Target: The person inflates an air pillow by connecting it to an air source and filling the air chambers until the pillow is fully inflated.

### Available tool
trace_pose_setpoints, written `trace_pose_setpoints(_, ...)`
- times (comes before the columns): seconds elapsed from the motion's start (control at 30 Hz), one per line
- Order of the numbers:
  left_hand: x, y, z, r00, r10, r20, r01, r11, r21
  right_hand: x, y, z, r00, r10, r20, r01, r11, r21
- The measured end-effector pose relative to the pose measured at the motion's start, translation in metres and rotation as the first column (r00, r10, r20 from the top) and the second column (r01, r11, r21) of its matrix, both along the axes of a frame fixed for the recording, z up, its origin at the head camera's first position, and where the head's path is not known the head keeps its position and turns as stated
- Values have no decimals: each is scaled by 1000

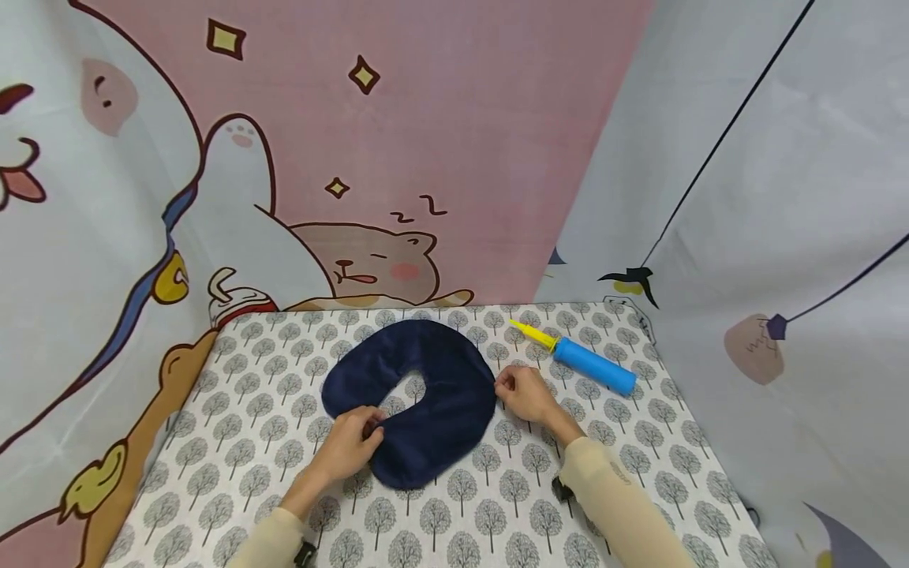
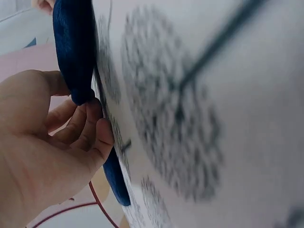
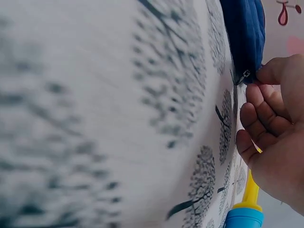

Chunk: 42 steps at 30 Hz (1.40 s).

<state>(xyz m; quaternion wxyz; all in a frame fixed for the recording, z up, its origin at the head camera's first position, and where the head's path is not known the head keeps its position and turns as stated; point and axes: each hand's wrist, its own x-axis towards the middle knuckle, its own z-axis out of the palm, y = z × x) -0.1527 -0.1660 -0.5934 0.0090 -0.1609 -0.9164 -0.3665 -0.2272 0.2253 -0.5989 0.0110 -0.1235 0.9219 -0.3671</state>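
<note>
A dark navy U-shaped neck pillow lies flat on the table, its opening facing the lower left in the head view. My left hand is at the inner edge of its near arm; the left wrist view shows thumb and fingers pinching the navy fabric. On the outer right edge, my right hand pinches the seam between thumb and forefinger. A small metal zipper pull hangs at that edge, close to the right thumb tip. The right hand's other fingers curl loosely below.
To the right of the pillow lies a hand pump with a blue barrel and yellow nozzle. A white cloth printed with grey trees covers the table. Cartoon-printed curtains stand along the back and both sides.
</note>
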Motion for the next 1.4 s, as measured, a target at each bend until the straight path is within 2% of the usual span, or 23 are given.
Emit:
trace_pose_setpoints(0.33,-6,-27,4,1000,-1,-5,1,999,-40,29,-15,2,999,37,8,-37,999,-33)
trace_pose_setpoints(0.6,-9,-43,9,999,37,22,-35,995,-95,48,-28,3,991,134,-18,-134,991,-29)
trace_pose_setpoints(0.83,-7,-46,10,999,32,6,-31,992,-120,54,-32,1,992,123,-34,-125,991,-43)
trace_pose_setpoints(1.03,-1,-47,14,997,74,20,-70,989,-131,54,-30,1,995,92,-32,-94,995,-45)
trace_pose_setpoints(1.13,-1,-47,16,996,87,4,-86,988,-132,50,-28,2,997,64,-49,-66,997,-34)
trace_pose_setpoints(1.2,1,-46,16,996,81,-32,-85,989,-123,47,-27,3,997,54,-63,-56,998,-25)
trace_pose_setpoints(1.3,5,-40,15,991,52,-126,-66,992,-105,41,-24,4,996,54,-71,-55,998,-14)
trace_pose_setpoints(1.4,11,-29,15,970,-3,-242,-21,995,-94,33,-22,5,996,63,-68,-63,998,-2)
